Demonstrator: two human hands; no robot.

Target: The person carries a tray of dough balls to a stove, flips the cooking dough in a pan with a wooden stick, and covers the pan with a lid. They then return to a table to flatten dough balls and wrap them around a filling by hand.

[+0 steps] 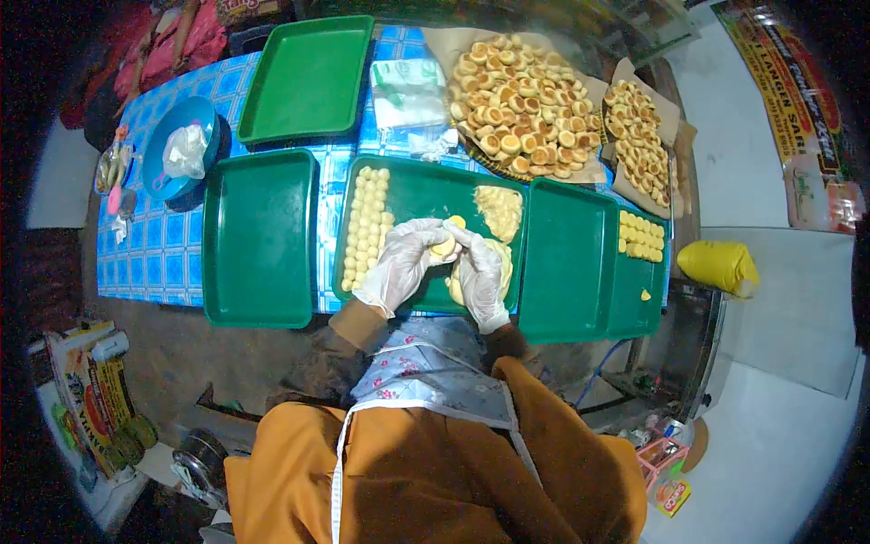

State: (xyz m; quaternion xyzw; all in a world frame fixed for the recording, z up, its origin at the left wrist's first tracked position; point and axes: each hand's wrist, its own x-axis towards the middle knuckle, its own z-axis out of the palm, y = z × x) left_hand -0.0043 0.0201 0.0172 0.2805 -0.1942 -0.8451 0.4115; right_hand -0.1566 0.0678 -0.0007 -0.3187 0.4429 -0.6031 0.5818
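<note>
**Dough shaping at the green trays: stock and progress**

Head view. Left hand (403,263) and right hand (480,276), both in clear gloves, meet over the centre tray (426,186). Their fingers (433,231) are closed together around 1 small yellow dough piece (444,247), held just above the tray.

Done, as far as shown: rows of pale shaped balls (367,227) fill the tray's left part; a further small batch (642,236) lies on the far-right tray (639,304); browned baked pieces (526,104) are heaped on paper at the back, with a second sheet (642,136) beside them.

Left: a mound of unshaped dough (498,210) in the tray's right corner, and more under the right hand. 3 green trays stand bare: the left tray (258,240), the back tray (308,77) and the near-right tray (566,258). The worktop (149,245) carries a blue checked cloth. By this count, shaping looks only partly through.
</note>
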